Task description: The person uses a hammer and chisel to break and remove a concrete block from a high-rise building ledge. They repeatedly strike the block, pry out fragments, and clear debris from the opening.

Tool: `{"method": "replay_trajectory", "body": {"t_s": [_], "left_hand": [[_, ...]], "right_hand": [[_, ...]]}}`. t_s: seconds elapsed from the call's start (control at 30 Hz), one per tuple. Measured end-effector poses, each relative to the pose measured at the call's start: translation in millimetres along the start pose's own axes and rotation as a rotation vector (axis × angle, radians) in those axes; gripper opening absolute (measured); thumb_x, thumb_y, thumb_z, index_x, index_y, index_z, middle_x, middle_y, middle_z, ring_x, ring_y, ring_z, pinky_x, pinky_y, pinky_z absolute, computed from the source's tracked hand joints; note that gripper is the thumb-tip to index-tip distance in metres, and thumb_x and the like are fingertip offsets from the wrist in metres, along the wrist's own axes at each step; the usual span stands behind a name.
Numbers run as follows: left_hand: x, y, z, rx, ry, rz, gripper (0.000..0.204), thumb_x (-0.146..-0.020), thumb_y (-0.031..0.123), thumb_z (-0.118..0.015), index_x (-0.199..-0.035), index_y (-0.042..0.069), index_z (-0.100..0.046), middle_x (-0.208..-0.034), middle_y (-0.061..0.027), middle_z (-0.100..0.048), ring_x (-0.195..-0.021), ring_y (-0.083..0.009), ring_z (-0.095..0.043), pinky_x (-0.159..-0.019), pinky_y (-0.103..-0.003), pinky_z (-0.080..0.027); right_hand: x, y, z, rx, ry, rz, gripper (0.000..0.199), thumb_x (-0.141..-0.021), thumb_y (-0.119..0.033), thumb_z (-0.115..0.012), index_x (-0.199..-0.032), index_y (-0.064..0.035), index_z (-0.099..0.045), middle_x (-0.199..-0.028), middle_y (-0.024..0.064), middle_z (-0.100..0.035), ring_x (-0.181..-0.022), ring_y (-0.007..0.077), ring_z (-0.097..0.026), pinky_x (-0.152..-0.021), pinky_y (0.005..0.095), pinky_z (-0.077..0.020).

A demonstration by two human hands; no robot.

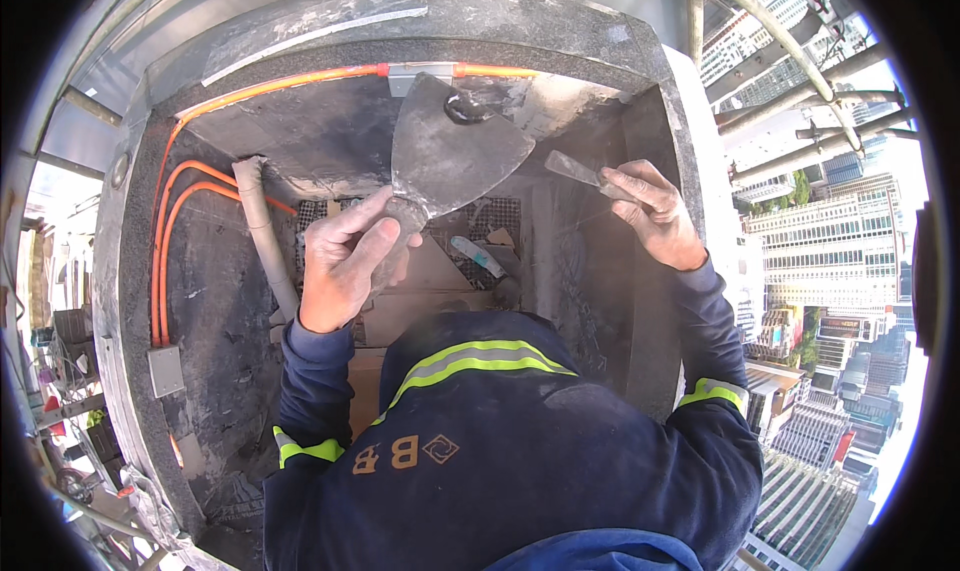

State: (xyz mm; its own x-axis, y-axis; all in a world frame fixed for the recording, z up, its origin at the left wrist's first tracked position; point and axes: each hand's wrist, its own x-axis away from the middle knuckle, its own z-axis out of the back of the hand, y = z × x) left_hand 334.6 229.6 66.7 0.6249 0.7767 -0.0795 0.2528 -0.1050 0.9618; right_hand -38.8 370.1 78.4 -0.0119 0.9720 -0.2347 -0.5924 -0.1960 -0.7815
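Observation:
My left hand (pixel 345 261) is closed around the handle of a wide putty knife (pixel 445 156), its fan-shaped grey blade raised and pointing away from me. A dark dab of paste (pixel 464 109) sits near the far edge of that blade. To the right, my right hand (pixel 655 213) pinches a small narrow spatula (pixel 573 167) between thumb and fingers. The spatula's tip points left toward the wide blade, apart from it. Both tools and both hands are coated with grey dust.
Stone-edged walls (pixel 690 161) surround me. Orange conduit (pixel 270 84) runs along the far wall to a grey junction box (pixel 405 71); another box (pixel 166 373) is at left. A pipe (pixel 265 236) leans there. Scaffold poles (pixel 800 86) stand right, with buildings (pixel 830 231) far below.

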Motion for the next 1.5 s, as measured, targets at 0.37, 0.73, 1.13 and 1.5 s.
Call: {"method": "replay_trajectory", "body": {"t_s": [0.37, 0.73, 1.13, 1.5], "left_hand": [[-3.1, -24.5, -50.9, -0.703, 0.218, -0.264, 0.036, -0.088, 0.005, -0.067, -0.118, -0.013, -0.062, -0.096, -0.0235, -0.070, -0.081, -0.0291, -0.069, -0.074, -0.035, -0.053], [3.6, -19.6, -45.2, -0.783, 0.113, -0.316, 0.036, -0.087, 0.004, -0.067, -0.119, -0.012, -0.061, -0.092, -0.0221, -0.067, -0.077, -0.0347, -0.067, -0.068, -0.037, -0.052], [17.6, -30.8, -34.8, -0.465, 0.179, -0.014, 0.037, -0.092, 0.012, -0.064, -0.121, -0.012, -0.061, -0.098, -0.0246, -0.069, -0.088, -0.0321, -0.070, -0.079, -0.036, -0.053], [25.8, -27.3, -38.7, -0.559, 0.171, -0.069, 0.038, -0.090, 0.012, -0.065, -0.120, -0.012, -0.062, -0.104, -0.0255, -0.068, -0.093, -0.0371, -0.068, -0.082, -0.037, -0.052]], "right_hand": [[6.9, -67.1, -70.4, -0.699, 0.134, -0.429, 0.040, -0.106, -0.027, -0.048, -0.126, 0.0058, -0.058, -0.091, 0.0062, -0.065, -0.051, 0.0070, -0.047, -0.044, 0.0222, -0.0370], [-20.2, -61.7, -64.7, -0.637, 0.025, -0.399, 0.038, -0.105, -0.025, -0.052, -0.130, 0.0027, -0.060, -0.088, 0.0035, -0.064, -0.055, 0.0057, -0.049, -0.046, 0.0213, -0.0390], [-14.0, -66.6, -80.9, 0.327, 0.050, 0.169, 0.044, -0.085, -0.007, -0.073, -0.128, -0.0132, -0.067, -0.096, 0.0116, -0.061, -0.068, 0.0244, -0.063, -0.060, 0.0324, -0.0526], [-22.8, -86.0, -69.6, 0.368, -0.004, 0.159, 0.042, -0.086, -0.007, -0.073, -0.127, -0.0120, -0.068, -0.098, 0.0117, -0.062, -0.072, 0.0258, -0.064, -0.063, 0.0339, -0.0531]]}}
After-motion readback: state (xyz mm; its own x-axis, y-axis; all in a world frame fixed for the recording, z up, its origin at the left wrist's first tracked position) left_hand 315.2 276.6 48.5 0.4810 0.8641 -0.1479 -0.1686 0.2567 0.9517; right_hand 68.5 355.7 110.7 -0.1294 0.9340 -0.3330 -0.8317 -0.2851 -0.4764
